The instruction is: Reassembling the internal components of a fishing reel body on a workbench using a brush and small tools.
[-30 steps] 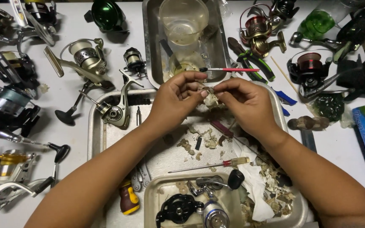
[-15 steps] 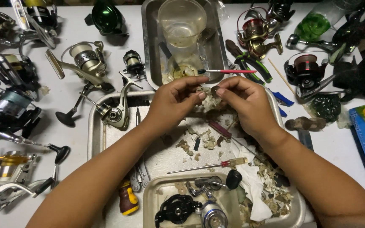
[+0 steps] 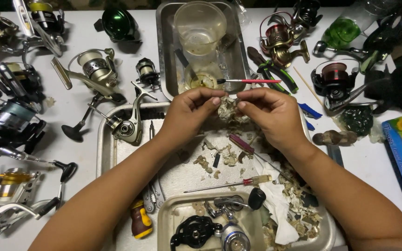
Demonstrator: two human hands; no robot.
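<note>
Both hands were found raised over the far part of a large metal tray; the left hand and the right hand were brought together, fingertips pinched from either side on a small crumpled wad of soiled tissue, which was held between them just above the tray; whether a small part was wrapped inside the wad could not be told.

On the tray floor beneath, scraps of used tissue were seen scattered toward the near right; a red-handled screwdriver and a clear-handled screwdriver were lying among them; a stripped silver reel body was resting at the tray's far left corner. A second tray farther off was holding a clear plastic cup, with a red-handled brush laid across its near rim. Assembled spinning reels were crowded on the table at left and right.

It was judged that anything small let slip from the pinch would be lost among the scraps below; the brush, perched close to the knuckles, could be knocked off by a lifted hand; grime could be carried from the wad onto cleaned parts.
</note>
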